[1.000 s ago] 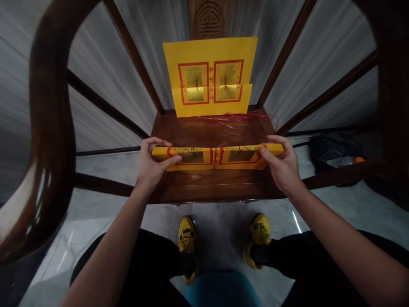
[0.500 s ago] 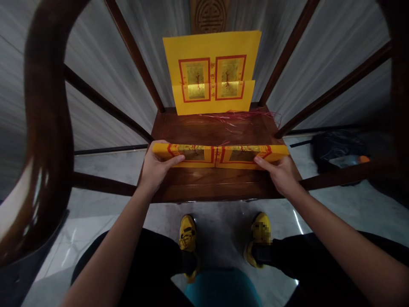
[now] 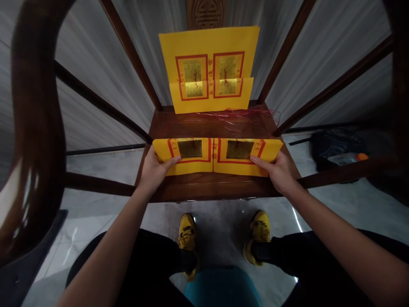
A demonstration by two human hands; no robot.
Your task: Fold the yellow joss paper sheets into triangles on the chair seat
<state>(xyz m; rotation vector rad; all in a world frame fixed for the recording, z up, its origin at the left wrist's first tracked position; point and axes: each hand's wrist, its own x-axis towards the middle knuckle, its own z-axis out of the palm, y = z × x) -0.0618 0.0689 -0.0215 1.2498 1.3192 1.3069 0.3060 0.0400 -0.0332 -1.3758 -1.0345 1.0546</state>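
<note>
A folded stack of yellow joss paper [image 3: 213,167], printed with red frames and gold panels, stands over the front of the wooden chair seat. My left hand [image 3: 155,168] grips its left end, thumb on the near face and the other fingers hidden behind. At the right end my right hand [image 3: 280,170] holds it the same way. Another yellow joss paper sheet [image 3: 191,40], creased across the middle, leans upright at the back of the seat. Thin red strings [image 3: 234,114] lie loose at its foot.
The dark wooden chair [image 3: 188,192] has a curved armrest [image 3: 38,128] at left and slanting spindles on both sides. A dark bag [image 3: 332,147] and a bottle with an orange cap [image 3: 361,157] are at right. A teal stool [image 3: 222,288] is below, between my legs.
The held stack has tilted so its printed near face shows more fully and its top edge less. Both hands keep their hold. The view has shifted slightly.
</note>
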